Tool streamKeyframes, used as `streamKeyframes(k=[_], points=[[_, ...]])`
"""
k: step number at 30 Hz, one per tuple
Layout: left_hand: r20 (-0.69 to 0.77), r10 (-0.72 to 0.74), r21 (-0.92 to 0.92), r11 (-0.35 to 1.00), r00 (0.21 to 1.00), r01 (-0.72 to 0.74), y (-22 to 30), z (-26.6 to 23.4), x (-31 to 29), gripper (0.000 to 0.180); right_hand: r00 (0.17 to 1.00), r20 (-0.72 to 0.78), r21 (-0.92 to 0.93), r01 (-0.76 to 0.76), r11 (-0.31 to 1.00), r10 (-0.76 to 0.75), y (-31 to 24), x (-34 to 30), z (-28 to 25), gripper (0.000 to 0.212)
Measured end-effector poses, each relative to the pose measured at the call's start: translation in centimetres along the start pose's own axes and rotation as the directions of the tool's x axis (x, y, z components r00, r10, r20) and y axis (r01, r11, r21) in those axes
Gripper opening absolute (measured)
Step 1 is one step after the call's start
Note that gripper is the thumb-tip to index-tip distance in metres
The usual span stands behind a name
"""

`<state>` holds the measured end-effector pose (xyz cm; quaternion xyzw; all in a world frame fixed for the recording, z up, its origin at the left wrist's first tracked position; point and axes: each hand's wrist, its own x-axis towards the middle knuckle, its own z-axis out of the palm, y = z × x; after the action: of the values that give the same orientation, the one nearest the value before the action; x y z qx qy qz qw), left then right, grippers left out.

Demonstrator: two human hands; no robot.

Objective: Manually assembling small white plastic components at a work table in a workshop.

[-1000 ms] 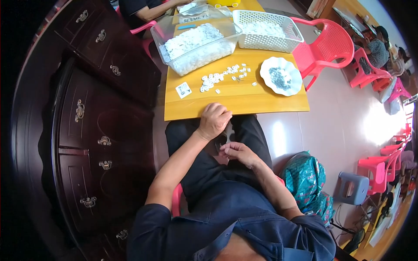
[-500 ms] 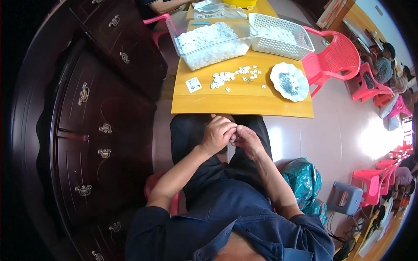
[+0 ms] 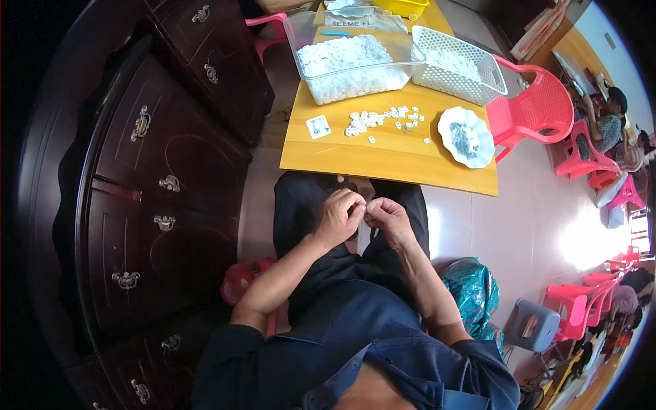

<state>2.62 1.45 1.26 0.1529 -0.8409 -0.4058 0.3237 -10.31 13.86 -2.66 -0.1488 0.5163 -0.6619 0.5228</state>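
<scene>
Over my lap, just short of the table edge, my left hand point(image 3: 336, 219) and my right hand point(image 3: 389, 220) meet with fingertips pinched together. Whatever they hold is too small to make out. On the wooden table point(image 3: 328, 157) in front of them lies a loose scatter of small white pieces with dark holes point(image 3: 365, 121). Right of these is a scalloped white dish point(image 3: 486, 140) with small dark grey bits in it. A small white printed card point(image 3: 318, 127) lies to the left of the scatter.
A clear plastic bin point(image 3: 355, 85) full of white pieces stands farther back, beside a white perforated basket point(image 3: 492, 89). Dark wooden drawers point(image 3: 164, 130) rise on the left. A pink chair point(image 3: 536, 102) is at the right, a green bag point(image 3: 468, 290) and grey stool point(image 3: 533, 324) below it.
My hands have drawn slightly apart, their fingertips still close together. The view has turned a little, so the table and its things appear shifted to the right.
</scene>
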Motion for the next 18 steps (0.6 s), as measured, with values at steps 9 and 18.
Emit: streamKeyframes(k=[9,18], points=[[0.048,-0.328,-0.234,0.915,0.944,0.330,-2.2,1.5,-1.5,0.018,0.944,0.020,-0.599,0.276,0.752,-0.330,-1.6,-0.9,2.5,0.010],[-0.004,-0.414,-0.396,0.836,0.910,0.379,-4.2,1.0,-1.3,0.017,0.736,0.088,-0.898,0.350,0.266,-0.671,-9.3,6.8,1.5,0.012]])
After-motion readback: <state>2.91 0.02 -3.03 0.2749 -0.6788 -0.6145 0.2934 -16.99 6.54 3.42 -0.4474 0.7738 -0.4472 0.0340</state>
